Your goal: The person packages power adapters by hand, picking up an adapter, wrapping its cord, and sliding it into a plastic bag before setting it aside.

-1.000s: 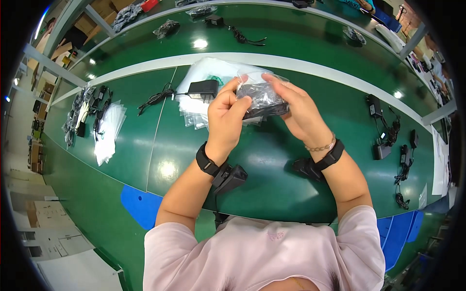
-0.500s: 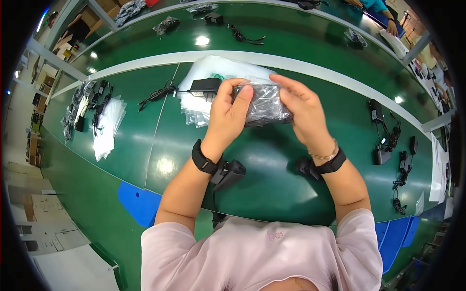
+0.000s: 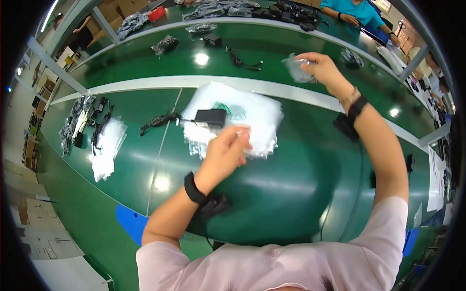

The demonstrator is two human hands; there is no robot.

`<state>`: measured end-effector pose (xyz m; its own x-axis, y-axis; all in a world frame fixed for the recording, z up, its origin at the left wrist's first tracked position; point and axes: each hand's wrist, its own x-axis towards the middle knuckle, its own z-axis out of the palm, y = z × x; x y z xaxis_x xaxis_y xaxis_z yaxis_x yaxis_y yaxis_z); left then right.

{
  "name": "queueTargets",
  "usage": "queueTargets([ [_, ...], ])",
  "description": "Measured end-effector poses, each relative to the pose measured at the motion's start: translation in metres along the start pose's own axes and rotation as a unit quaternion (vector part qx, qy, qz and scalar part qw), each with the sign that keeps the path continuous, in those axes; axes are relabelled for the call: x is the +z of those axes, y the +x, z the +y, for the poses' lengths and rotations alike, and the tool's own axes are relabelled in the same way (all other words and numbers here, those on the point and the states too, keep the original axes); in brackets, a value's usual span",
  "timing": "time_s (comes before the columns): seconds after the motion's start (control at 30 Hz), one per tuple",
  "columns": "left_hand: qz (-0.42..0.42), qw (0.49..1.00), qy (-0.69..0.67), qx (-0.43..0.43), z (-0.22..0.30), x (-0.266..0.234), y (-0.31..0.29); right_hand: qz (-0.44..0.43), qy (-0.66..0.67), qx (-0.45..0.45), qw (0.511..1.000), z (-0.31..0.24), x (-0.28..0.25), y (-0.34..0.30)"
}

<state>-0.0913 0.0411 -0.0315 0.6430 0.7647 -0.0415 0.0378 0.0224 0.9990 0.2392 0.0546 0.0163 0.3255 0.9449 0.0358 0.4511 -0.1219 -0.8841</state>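
Note:
My right hand (image 3: pixel 320 68) reaches out over the far green belt, closed on a bagged power adapter (image 3: pixel 302 72) in clear plastic. My left hand (image 3: pixel 225 151) is over the near edge of a stack of clear plastic bags (image 3: pixel 262 109). Its fingers are curled together and blurred, so what they hold, if anything, does not show. Beside it, a black power adapter (image 3: pixel 210 117) lies on the bags, its coiled cord (image 3: pixel 162 121) trailing left onto the green table.
A pale rail (image 3: pixel 145 86) divides the table from the far belt, where bagged adapters (image 3: pixel 166 44) and a loose cable (image 3: pixel 240 62) lie. Bundled cords (image 3: pixel 77 121) and a fanned pile of bags (image 3: pixel 109 150) sit at the left. A co-worker's hand (image 3: pixel 348 19) shows at the top right.
Both hands were together at the bagged adapter over the bag stack. My right hand has carried it away, up and right past the rail. My left hand has let go and dropped lower.

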Motion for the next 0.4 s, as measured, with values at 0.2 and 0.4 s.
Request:
queueTargets([
  [0.2, -0.123, 0.981, 0.131, 0.069, -0.036, 0.003, -0.006, 0.179, -0.549, -0.152, 0.802, 0.105, -0.045, 0.146],
  [0.4, -0.131, 0.979, 0.111, 0.111, -0.037, 0.001, 0.000, 0.094, -0.546, 0.115, 0.824, 0.096, 0.013, 0.187],
])
